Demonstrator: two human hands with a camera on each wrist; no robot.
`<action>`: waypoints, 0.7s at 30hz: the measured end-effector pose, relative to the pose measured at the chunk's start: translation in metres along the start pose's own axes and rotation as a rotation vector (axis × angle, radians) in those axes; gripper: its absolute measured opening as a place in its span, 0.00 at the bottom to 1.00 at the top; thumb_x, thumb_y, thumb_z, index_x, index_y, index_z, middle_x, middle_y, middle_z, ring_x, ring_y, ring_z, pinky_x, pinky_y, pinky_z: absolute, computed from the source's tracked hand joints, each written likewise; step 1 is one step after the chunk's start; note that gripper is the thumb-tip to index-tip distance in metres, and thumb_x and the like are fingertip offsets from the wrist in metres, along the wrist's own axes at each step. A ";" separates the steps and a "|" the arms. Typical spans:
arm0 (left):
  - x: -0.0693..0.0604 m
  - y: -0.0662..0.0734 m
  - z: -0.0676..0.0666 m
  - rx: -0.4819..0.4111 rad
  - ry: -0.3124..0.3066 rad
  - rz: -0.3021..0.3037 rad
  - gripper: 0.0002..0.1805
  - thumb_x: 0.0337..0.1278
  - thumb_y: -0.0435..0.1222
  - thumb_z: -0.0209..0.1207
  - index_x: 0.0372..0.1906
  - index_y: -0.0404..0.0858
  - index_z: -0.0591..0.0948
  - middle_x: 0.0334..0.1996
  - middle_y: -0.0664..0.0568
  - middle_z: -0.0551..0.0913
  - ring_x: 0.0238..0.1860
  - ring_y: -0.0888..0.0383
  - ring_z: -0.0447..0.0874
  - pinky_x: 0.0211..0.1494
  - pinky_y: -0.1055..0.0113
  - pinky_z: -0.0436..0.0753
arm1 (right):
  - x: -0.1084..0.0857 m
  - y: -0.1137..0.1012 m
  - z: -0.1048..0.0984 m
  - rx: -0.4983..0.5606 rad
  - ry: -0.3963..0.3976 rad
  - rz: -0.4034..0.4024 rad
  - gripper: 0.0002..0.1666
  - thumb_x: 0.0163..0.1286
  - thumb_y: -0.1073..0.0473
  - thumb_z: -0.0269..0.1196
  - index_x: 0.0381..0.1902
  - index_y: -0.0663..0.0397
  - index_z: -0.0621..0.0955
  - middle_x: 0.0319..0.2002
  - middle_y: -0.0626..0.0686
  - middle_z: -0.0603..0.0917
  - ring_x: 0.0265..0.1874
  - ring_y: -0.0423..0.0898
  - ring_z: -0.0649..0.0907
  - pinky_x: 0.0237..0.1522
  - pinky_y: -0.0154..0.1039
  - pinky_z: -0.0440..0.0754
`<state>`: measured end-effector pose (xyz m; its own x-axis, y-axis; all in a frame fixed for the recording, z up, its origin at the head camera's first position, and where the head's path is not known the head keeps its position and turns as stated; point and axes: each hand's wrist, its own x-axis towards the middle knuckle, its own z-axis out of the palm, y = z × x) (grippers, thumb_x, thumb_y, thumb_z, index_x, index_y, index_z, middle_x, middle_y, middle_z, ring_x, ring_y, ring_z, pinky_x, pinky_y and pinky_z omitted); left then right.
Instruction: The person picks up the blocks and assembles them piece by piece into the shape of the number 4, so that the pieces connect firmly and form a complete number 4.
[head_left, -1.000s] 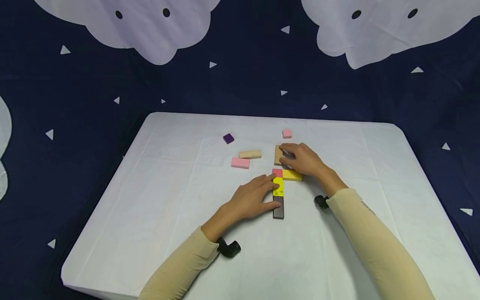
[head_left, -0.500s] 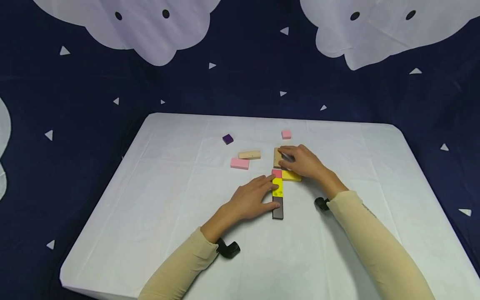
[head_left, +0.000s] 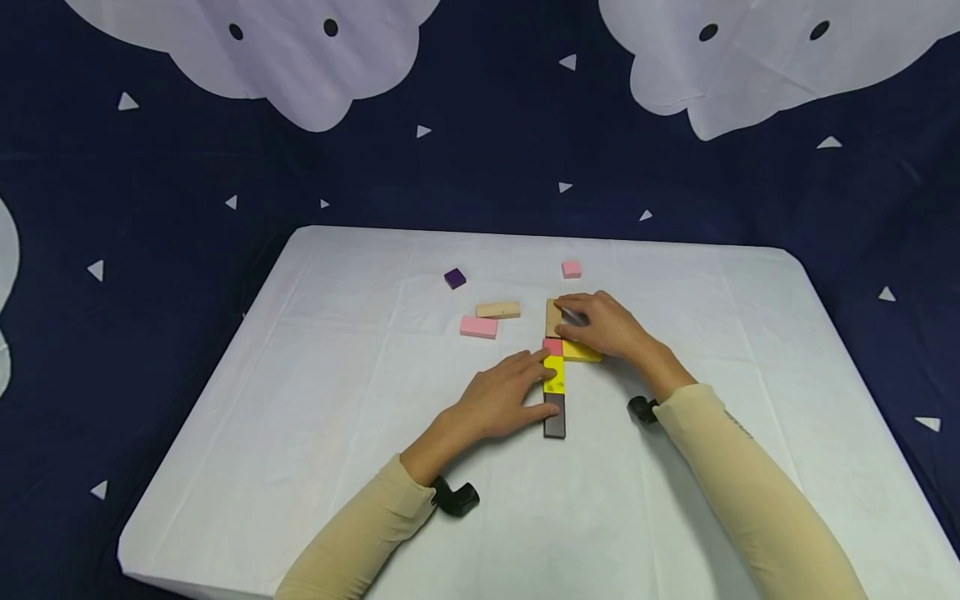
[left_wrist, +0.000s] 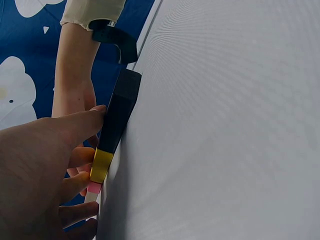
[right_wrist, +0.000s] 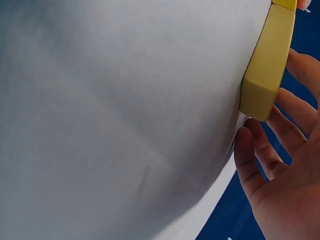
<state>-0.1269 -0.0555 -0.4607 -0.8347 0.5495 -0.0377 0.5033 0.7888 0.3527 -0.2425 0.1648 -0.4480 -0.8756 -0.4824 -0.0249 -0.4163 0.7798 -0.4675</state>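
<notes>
Where the row of blocks runs lengthwise on the white table [head_left: 337, 350], the left hand [head_left: 504, 396] lies spread wide and grips nothing: its thumb rests on the grey block [head_left: 554, 423], its fingers along the yellow block [head_left: 554, 379] and at the red block [head_left: 553, 345]. This contact presumably keeps the row straight. The right hand [head_left: 607, 323] is narrowed, thumb and forefinger bent to hold the wooden block [head_left: 552, 318], whose near end appears to meet the red block; the hold seems chosen to control its alignment. A dark shape [head_left: 575, 317] between those fingers cannot be identified. The side yellow block [head_left: 583, 352] lies crosswise against the red block's right side. Left of the row, a pink block [head_left: 478, 327] and a second wooden stick [head_left: 498, 310] lie close together, seemingly set aside.
</notes>
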 end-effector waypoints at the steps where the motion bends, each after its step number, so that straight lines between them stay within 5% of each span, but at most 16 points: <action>1: 0.000 0.000 0.000 -0.003 -0.001 0.000 0.33 0.58 0.66 0.50 0.64 0.55 0.74 0.74 0.62 0.54 0.71 0.57 0.54 0.55 0.45 0.74 | 0.000 0.000 0.000 -0.001 -0.002 -0.003 0.33 0.64 0.44 0.64 0.64 0.51 0.75 0.63 0.52 0.75 0.56 0.54 0.72 0.60 0.54 0.65; 21: 0.000 0.000 -0.001 -0.006 -0.012 -0.002 0.34 0.58 0.66 0.50 0.65 0.55 0.73 0.74 0.63 0.53 0.72 0.58 0.53 0.56 0.45 0.73 | -0.001 -0.001 0.000 -0.022 -0.005 -0.031 0.33 0.65 0.44 0.64 0.64 0.51 0.75 0.62 0.52 0.75 0.54 0.54 0.73 0.59 0.53 0.67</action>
<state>-0.1274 -0.0558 -0.4597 -0.8327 0.5515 -0.0496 0.5007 0.7882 0.3579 -0.2409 0.1646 -0.4473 -0.8611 -0.5082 -0.0155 -0.4482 0.7730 -0.4490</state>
